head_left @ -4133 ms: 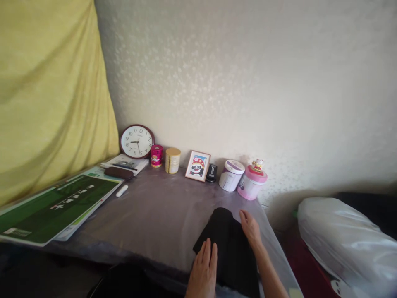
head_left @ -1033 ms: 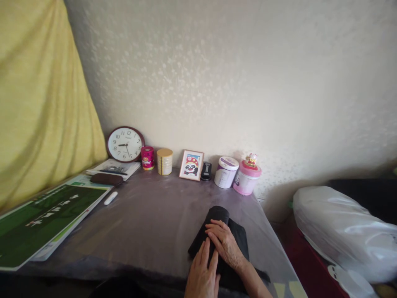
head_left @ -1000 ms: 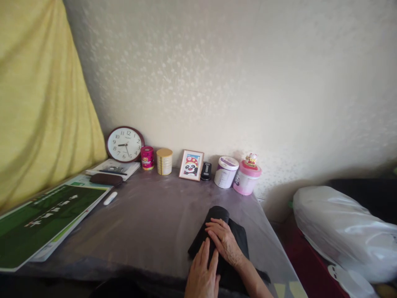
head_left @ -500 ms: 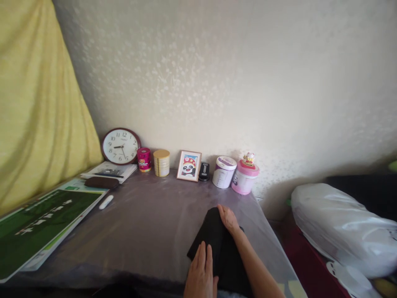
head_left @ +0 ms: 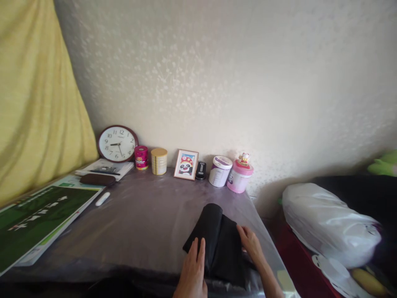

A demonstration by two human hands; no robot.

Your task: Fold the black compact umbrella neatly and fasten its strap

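A folded black cloth (head_left: 214, 240) lies near the front right of the table, with one layer turned over at its left side; its exact kind I cannot tell. My left hand (head_left: 192, 269) rests on the cloth's left part, fingers stretched out and flat. At the cloth's right edge, my right hand (head_left: 250, 244) has its fingers closed on the fabric, its fingertips partly hidden.
Along the wall stand a clock (head_left: 118, 143), a pink tin (head_left: 141, 158), a yellow-lidded can (head_left: 159, 161), a panda picture (head_left: 186, 164), a white-purple tub (head_left: 220, 171) and a pink tub (head_left: 240, 177). A green board (head_left: 40, 219) lies left. A white plastic bag (head_left: 328, 223) sits beyond the right edge.
My right hand has moved from the cloth's far top edge down to its right edge. More of the cloth's right part now shows. My left hand stays on the left part. The view shifted slightly.
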